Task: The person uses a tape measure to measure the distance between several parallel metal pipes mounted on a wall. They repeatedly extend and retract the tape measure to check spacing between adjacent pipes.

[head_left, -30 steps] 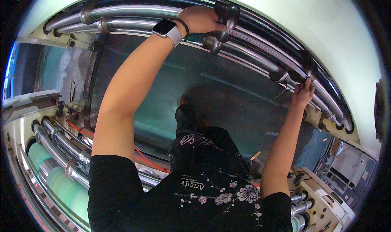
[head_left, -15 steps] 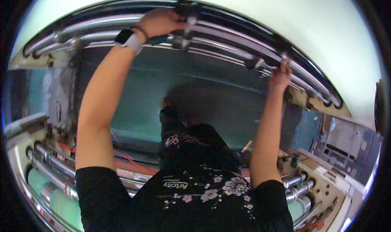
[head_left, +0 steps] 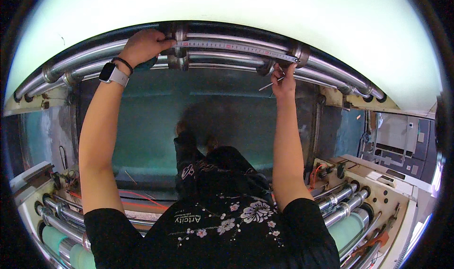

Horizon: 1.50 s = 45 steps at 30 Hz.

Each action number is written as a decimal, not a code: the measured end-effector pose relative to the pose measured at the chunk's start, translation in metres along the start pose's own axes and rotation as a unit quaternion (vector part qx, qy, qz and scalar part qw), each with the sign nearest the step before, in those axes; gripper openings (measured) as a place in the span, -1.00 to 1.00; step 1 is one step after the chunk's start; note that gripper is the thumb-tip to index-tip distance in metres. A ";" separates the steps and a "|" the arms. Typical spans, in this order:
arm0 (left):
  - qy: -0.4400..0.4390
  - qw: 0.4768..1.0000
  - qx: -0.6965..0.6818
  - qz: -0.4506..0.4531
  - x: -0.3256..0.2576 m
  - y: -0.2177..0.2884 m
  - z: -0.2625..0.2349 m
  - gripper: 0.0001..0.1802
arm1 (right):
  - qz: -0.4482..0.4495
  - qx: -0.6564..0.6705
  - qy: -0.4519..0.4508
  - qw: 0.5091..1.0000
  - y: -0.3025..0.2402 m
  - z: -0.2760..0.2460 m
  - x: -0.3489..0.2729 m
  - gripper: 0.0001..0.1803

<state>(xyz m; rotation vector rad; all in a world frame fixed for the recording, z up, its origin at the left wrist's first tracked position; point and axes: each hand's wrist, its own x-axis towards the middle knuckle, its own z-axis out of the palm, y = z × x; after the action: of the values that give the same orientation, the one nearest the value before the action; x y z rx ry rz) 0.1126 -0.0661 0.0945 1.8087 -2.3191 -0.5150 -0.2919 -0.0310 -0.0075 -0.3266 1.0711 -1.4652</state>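
Observation:
A steel tape measure (head_left: 228,46) is drawn out along the chrome rollers in front of me, its marked blade running between two dark collars. My left hand (head_left: 144,47) closes round its near-left end, with part of a dark teal case (head_left: 149,63) showing under the palm. The blade's tip lies against the right collar (head_left: 300,53). Just below that tip is my right hand (head_left: 285,80), its fingers bent and a fingertip at the blade's end. From those fingers pokes a thin metal rod (head_left: 267,87); its full shape is hidden.
More collars, such as the lower one (head_left: 266,67), sit along the rollers. A large pale panel (head_left: 227,4) curves above them. Behind my elbows are other rollers (head_left: 347,207) with green bands, plus a red cable (head_left: 142,199). A dark green floor (head_left: 227,108) lies below.
The view has turned, so rollers and hands sit lower and further left in the picture. The blade is now sharp and reads clearly as stretched between the collars. Both hands stay at the tape.

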 end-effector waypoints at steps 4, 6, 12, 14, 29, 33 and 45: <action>0.007 1.000 0.005 -0.006 0.002 -0.004 0.003 -0.46 | 0.008 -0.001 -0.016 1.000 -0.001 0.003 -0.001 -0.46; 0.056 0.998 0.008 0.008 -0.002 -0.002 0.005 -0.46 | 0.012 0.007 0.007 1.000 -0.001 0.004 -0.002 -0.47; -0.019 1.000 -0.010 -0.018 0.002 0.000 0.001 -0.46 | 0.005 0.011 -0.007 1.000 0.001 -0.002 0.003 -0.47; -0.012 1.000 -0.007 -0.008 0.002 -0.003 0.003 -0.46 | 0.003 0.012 -0.007 1.000 0.001 -0.003 0.004 -0.46; -0.015 1.000 -0.003 -0.002 0.003 0.001 0.000 -0.48 | -0.017 -0.027 0.028 0.999 -0.004 0.001 -0.005 -0.50; -0.022 0.999 -0.021 -0.026 -0.002 0.002 -0.002 -0.48 | -0.147 -0.142 0.140 0.969 -0.017 0.015 -0.029 -0.67; -0.026 0.999 -0.037 -0.020 -0.002 0.003 -0.004 -0.47 | -0.298 -0.209 0.077 0.928 -0.026 0.025 -0.008 -0.87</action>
<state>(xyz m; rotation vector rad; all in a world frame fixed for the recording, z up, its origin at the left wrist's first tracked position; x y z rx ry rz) 0.1113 -0.0640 0.0994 1.8316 -2.2691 -0.6512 -0.2879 -0.0388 0.0284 -0.9157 1.4974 -1.8039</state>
